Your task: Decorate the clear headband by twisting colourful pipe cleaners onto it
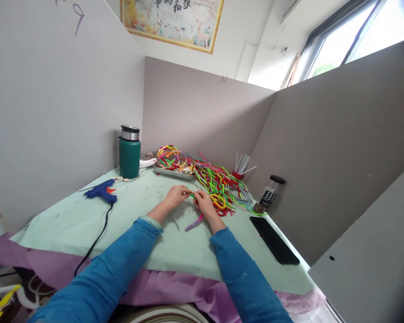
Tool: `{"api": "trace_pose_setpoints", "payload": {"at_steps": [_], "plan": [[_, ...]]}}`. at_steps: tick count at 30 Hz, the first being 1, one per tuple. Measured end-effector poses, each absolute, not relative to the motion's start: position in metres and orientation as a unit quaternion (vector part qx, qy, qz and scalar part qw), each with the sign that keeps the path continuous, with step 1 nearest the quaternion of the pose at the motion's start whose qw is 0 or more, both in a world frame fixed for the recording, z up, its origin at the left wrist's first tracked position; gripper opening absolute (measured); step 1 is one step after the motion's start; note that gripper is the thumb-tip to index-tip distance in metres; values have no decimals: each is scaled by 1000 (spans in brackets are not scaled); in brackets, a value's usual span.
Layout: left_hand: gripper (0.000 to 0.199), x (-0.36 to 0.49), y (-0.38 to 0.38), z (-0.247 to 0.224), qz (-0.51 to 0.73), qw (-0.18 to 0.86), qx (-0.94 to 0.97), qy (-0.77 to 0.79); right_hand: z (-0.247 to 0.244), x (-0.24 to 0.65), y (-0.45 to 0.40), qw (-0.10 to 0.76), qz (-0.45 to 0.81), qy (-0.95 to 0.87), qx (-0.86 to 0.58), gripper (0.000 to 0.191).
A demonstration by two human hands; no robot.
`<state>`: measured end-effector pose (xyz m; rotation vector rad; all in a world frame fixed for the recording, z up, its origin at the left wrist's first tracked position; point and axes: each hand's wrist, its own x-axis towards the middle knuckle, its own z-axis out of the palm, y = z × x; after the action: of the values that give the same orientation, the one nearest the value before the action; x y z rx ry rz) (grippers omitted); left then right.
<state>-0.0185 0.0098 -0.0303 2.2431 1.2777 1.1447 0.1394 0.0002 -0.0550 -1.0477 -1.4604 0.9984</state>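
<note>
My left hand [177, 196] and my right hand [204, 202] meet over the middle of the pale green table cover [134, 224]. Fingers of both are pinched round a small green piece [191, 193], largely hidden by the fingertips. Below my right hand a purple and pink fuzzy strip [194, 223] rests on the cover. A thin metal tool [176, 223] lies to its left. Just beyond my right hand is a heap of red, green and yellow fuzzy stems [210, 175].
A blue glue gun [103, 191] with a black cord lies left, near a green bottle [129, 154]. Behind my hands is a metal tray [173, 174] of coloured pieces. A black phone-like slab [274, 240] and a dark-lidded jar [271, 193] are at right. Grey partitions [205, 98] enclose the table.
</note>
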Motion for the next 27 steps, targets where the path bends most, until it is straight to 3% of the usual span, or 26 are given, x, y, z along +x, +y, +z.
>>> {"api": "trace_pose_setpoints", "payload": {"at_steps": [11,22,27], "plan": [[18,-16,12,-31,420,175,775,438,-55,141,0,533,395,-618,-421,28],[22,-15,0,-26,439,506,605,431,-51,141,-3,529,417,-625,-394,28],[31,-15,1,-26,445,546,583,404,-51,140,-4,506,430,-637,-392,28]]}}
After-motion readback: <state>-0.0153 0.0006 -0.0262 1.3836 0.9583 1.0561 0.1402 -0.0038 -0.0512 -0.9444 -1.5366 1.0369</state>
